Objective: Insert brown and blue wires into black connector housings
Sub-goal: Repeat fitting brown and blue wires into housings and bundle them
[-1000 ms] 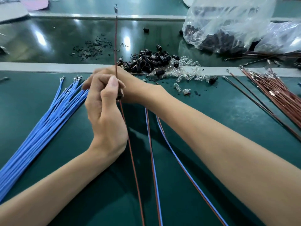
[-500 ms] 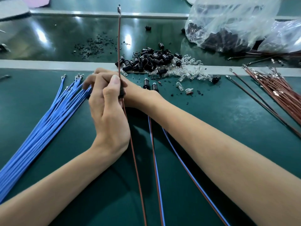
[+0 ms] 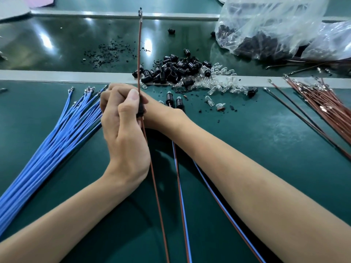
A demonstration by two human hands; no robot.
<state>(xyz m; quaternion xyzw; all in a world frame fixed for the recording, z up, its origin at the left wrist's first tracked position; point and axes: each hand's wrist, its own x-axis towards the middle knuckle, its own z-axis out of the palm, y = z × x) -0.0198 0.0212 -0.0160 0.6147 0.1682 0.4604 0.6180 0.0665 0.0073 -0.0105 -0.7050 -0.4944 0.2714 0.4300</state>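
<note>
Centre frame: your left hand (image 3: pixel 123 133) has its grip closed on the small black plastic connector housing (image 3: pixel 141 111). The thin brown wire (image 3: pixel 139 54) rises from it, long axis up-frame. Your right hand (image 3: pixel 157 114) sits just behind; its grip is hidden.

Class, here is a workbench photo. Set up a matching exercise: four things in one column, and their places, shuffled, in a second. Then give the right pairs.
Things:
1 blue wires
2 bag
3 loose housings
4 upright wire

Places:
A far right
B in the left hand
C near left
D middle

Pairs: 1-C, 2-A, 3-D, 4-B
</note>
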